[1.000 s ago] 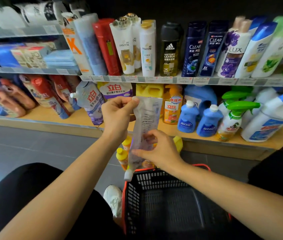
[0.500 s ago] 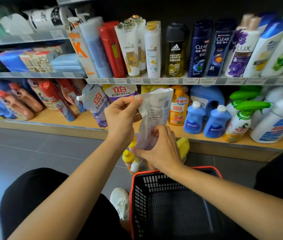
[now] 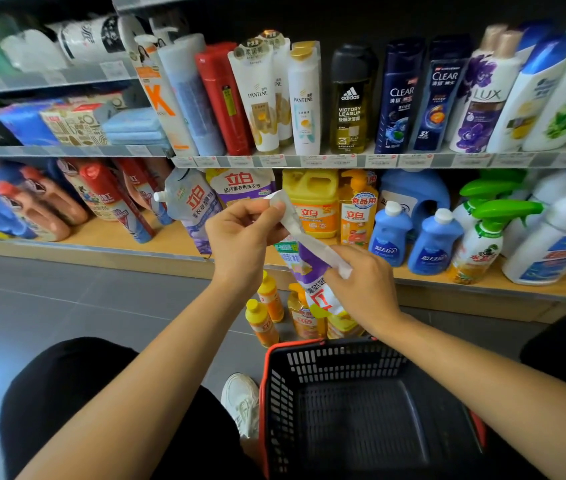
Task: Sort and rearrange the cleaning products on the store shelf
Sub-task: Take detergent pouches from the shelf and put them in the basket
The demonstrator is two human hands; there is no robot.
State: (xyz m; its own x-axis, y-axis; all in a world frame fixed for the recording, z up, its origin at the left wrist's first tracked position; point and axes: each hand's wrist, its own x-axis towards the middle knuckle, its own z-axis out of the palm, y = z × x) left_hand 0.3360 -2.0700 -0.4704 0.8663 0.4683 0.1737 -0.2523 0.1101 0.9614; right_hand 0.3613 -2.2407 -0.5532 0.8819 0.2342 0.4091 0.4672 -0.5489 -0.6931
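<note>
Far left on my feed, brown bottles with red caps [image 3: 32,209] lean together on the lower shelf [image 3: 118,233]. Next along, a spouted pouch [image 3: 191,209] stands tilted at the shelf's front edge, just beside the left hand [image 3: 240,237].

That hand is raised in front of the shelf, and its thumb and fingers [image 3: 267,216] pinch the top corner of the refill pouch [image 3: 312,275]. The pouch is off the shelf, slanting down to the right between the two hands. I see its white edge uppermost and its purple printed face turned down. Below it, small yellow bottles [image 3: 264,317] stand on the floor between the shelf base and a black basket with a red rim [image 3: 274,351].

Behind the pouch sit a yellow jug [image 3: 311,202] and an orange pump bottle [image 3: 356,216]. The right hand [image 3: 366,285] grips the pouch's lower end, its fingers curled tight round the white edge.

Further right on the lower shelf are two blue bottles [image 3: 413,237], a green trigger sprayer [image 3: 478,244] and a large white bottle with a blue cap [image 3: 558,237]. On the upper shelf [image 3: 326,161], shampoo bottles [image 3: 399,98] stand in a row.
</note>
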